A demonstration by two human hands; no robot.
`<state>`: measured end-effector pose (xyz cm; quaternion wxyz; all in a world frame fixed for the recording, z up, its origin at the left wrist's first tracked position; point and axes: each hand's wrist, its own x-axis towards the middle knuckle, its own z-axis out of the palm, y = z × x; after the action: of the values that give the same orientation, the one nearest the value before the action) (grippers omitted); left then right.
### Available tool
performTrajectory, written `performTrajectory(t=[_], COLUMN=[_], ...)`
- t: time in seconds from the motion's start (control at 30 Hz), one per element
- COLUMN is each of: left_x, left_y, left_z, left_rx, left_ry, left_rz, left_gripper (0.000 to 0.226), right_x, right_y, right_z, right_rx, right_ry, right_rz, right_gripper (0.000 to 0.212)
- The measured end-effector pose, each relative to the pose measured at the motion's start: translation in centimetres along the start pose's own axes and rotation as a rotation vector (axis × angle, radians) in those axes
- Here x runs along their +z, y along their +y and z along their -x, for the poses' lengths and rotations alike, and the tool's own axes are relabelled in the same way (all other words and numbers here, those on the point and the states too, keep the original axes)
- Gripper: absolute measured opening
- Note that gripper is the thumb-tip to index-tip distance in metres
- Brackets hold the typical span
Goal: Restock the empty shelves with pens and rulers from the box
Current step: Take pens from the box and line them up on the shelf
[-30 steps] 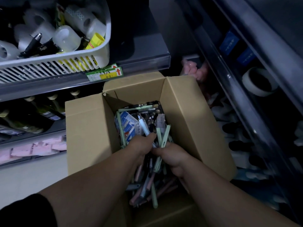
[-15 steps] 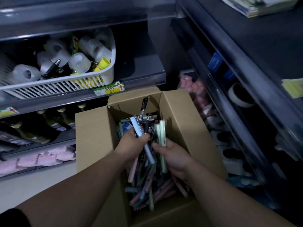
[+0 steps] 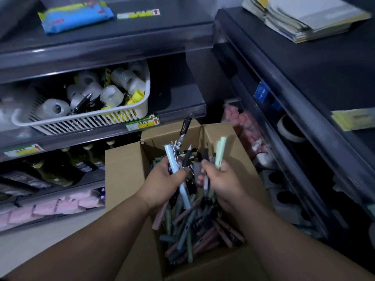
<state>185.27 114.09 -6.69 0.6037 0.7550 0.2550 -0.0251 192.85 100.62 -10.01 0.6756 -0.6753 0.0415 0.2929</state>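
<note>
Left hand gripping pens, right hand gripping others, above box

Not much you can read here — the yellow-and-white paper shelf labels on the dark shelf edges each show a red up-arrow, but the handwriting's too blurry. The black pen with a pale printed band shows what looks like a "G". The white marks on the small blue shelf tag — unreadable.

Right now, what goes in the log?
left hand: grips light blue pen, black pens | right hand: grips mint green pens | cardboard box: pens inside
</note>
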Motion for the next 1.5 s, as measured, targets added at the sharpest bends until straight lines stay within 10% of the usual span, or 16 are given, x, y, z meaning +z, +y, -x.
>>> performTrajectory(t=[0.53,1.0,1.37,1.5], left_x=[-1.0,15.4,32.2,36.6], left_y=[6.6,10.8,7.2,5.2], left_z=[4.1,26.1,59.7,69.3], left_rx=[0.294,0.363,0.456,0.437], left_ry=[-0.453,-0.961,-1.382,-1.499], left_rz=[-0.003,-0.032,-0.182,-0.286], left_gripper=[0.023,0.055,0.06,0.094], right_x=[-0.4,-11.0,-20.1,-22.0], right_y=[-5.1,-0.6,13.2,17.4], right_z=[13.9,42.5,75.6,85.0], right_rx=[-0.152,-0.246,-0.305,-0.303], right_ry=[0.345,0.773,1.206,1.321], right_rz=[-0.238,-0.425,-0.538,-0.585], right_gripper=[0.017,0.014,0.091,0.03])
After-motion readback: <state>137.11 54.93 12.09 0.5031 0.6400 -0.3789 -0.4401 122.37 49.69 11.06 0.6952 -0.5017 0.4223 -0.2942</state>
